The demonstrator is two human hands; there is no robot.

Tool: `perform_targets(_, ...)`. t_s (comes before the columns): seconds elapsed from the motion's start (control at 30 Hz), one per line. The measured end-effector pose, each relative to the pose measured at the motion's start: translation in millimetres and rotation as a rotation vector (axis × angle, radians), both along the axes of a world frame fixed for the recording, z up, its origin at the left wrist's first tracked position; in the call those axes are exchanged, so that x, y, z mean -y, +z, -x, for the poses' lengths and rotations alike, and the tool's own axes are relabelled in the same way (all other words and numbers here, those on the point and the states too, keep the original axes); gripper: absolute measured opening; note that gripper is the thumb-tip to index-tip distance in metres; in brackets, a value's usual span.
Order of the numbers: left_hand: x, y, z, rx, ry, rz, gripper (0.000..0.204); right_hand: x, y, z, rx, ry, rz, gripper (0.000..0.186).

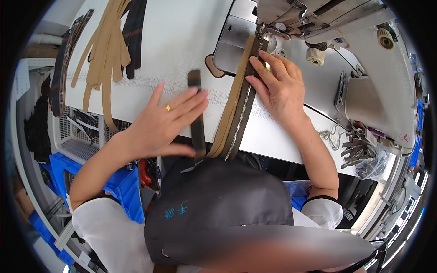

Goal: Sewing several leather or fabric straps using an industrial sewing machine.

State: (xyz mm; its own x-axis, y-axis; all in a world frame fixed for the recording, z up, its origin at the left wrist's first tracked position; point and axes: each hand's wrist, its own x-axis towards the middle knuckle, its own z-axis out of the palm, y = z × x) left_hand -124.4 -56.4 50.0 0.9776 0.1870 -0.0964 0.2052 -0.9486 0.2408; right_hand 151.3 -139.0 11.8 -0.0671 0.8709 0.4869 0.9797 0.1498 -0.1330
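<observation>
Your desk (182,36) runs across in front of you, with the sewing machine (364,54) at its far right. The zipper strip (239,104) lies on the desk from the machine's needle area back to the near edge. Your right hand (280,86) rests on its right side, close to the machine. Left of it lies a separate short strip (196,113), with your left hand (166,120) touching it. A bundle of strips (107,50) lies at far left. Crates (120,182) sit below the desk on your left.
</observation>
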Motion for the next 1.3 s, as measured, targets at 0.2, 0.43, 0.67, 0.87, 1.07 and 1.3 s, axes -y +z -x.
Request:
perform_targets(0.2, -5, -11, 0, -0.064, 0.021, 0.133, 0.092, -2, -1, -2, 0.015, 0.026, -0.045, 0.038)
perform_targets(0.43, -32, -20, -77, 0.515, 0.024, -0.105, 0.047, -2, -1, -3, -0.011, 0.007, -0.036, 0.037)
perform_targets(0.67, -58, -34, -122, 0.508, -0.045, -0.206, 0.049, -2, 2, -2, -0.011, 0.007, -0.013, 0.040)
perform_targets(0.87, -65, -42, -126, 0.560, -0.077, -0.181, 0.047, -1, 3, -4, -0.023, 0.015, 0.000, 0.039)
perform_targets(1.07, -62, -45, -128, 0.705, -0.074, -0.269, 0.030, 1, 1, -3, -0.026, 0.006, 0.001, 0.038)
perform_targets(1.3, -64, -47, -132, 0.652, -0.038, -0.257, 0.030, 0, -1, -4, -0.045, 0.012, -0.019, 0.034)
